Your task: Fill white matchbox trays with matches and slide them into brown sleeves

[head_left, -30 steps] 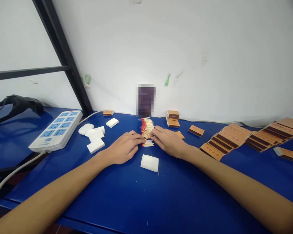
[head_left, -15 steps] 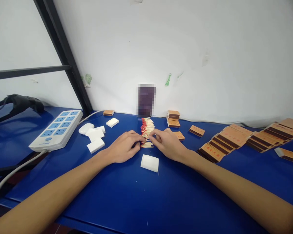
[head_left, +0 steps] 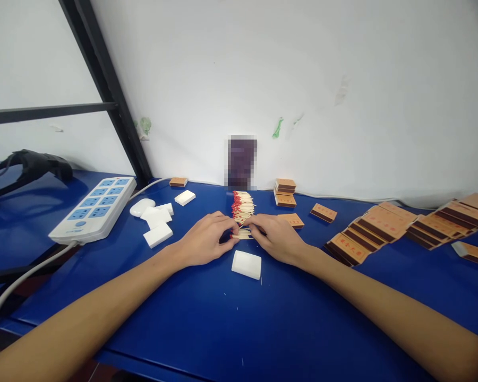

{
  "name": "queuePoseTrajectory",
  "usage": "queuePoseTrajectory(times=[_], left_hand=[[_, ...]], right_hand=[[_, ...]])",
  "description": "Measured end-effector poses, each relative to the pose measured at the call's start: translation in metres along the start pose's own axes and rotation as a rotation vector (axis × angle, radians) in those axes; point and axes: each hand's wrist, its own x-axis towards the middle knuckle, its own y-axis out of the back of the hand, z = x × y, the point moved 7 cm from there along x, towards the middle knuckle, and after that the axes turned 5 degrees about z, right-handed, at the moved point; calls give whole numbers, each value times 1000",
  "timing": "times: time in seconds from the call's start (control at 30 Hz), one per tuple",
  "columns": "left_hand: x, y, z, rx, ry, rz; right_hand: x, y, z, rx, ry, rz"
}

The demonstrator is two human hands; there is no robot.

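Observation:
A pile of red-tipped matches (head_left: 242,206) lies on the blue table (head_left: 295,313) near the wall. My left hand (head_left: 205,241) and my right hand (head_left: 274,237) meet at the near end of the pile, fingertips pinched on a small bunch of matches (head_left: 244,234) from both sides. Just in front of my hands sits a white inner matchbox tray (head_left: 246,264).
Several white trays (head_left: 158,222) lie at the left beside a white and blue power strip (head_left: 94,208). Brown matchbox sleeves (head_left: 285,192) are stacked behind the pile; long rows of them (head_left: 402,225) fan out at the right. A black frame (head_left: 103,85) leans at the left.
Both hands have drawn slightly toward me, pulling a small bunch of matches away from the near end of the pile. The view has shifted a little.

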Motion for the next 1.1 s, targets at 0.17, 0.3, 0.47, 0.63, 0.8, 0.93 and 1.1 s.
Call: queuePoseTrajectory(times=[0.17,0.3,0.47,0.63,0.8,0.93,1.1], left_hand=[[2,-2,2,14,-24,-9],[2,-2,2,12,-32,-8],[1,-2,2,-7,-28,-7],[1,-2,2,-9,-27,-9],[1,-1,2,-18,-10,-3],[1,-1,1,-18,-5,6],[1,-2,1,-9,-9,1]], right_hand=[[0,-1,1,-2,-10,-11],[-1,-2,2,7,-6,3],[-1,-2,2,-22,-11,-12],[-1,-1,1,-42,-27,-33],[-1,-1,-2,-18,-3,-50],[-1,-1,-1,-25,-8,-39],[0,-1,0,-18,-23,-47]])
